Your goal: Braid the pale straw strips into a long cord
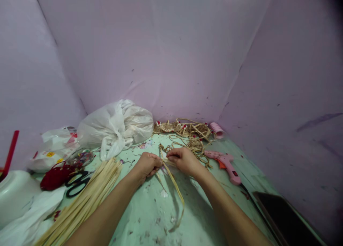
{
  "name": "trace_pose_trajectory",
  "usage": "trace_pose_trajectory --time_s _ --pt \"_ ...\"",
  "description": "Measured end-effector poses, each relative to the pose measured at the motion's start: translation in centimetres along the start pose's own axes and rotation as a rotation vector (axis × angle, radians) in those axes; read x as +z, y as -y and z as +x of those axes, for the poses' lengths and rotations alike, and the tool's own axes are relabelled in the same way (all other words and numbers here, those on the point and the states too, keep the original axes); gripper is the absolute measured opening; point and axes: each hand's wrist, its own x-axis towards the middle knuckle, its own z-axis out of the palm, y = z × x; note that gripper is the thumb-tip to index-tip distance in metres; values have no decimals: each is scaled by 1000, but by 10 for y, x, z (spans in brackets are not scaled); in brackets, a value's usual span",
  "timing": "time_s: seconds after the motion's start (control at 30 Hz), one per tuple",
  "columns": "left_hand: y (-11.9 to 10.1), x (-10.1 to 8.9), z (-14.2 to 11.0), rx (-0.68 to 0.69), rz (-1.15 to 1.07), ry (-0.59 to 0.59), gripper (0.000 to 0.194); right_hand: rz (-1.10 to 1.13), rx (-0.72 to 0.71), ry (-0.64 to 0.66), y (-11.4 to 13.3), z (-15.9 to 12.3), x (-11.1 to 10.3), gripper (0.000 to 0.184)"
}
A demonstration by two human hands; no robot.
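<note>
My left hand (149, 165) is closed, its thumb and fingers pinching a pale straw-coloured fibre strip (174, 181). Facing it, my right hand (184, 161) pinches the same piece of work, with a strand running between the two hands. A short braided end rises above my fingertips, and one long loose strip curls down toward the table. Just behind my right hand lies a tangle of tan twine (197, 145). To my left, a bundle of flat straw strips (88, 199) stretches along the table beside my forearm.
A white plastic bag (115, 126) stands against the wall. Black-handled scissors (77, 184) and dark red yarn (55, 176) lie at left, near a white container (16, 196). At right are a pink glue gun (226, 164), a pink thread spool (216, 130) and a dark flat device (284, 217).
</note>
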Motion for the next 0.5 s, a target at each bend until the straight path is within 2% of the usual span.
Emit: trace_pose_trajectory --time_s 0.17,0.37,0.5 --pt "-1 -1 -1 -9 -33 -6 15 82 18 48 -1 -1 7 20" --pt "-1 -2 0 -13 -40 -5 15 -69 -49 88 9 -7 2 26" --pt "-2 -2 -1 -22 -39 -5 15 -144 -67 114 16 -11 0 22"
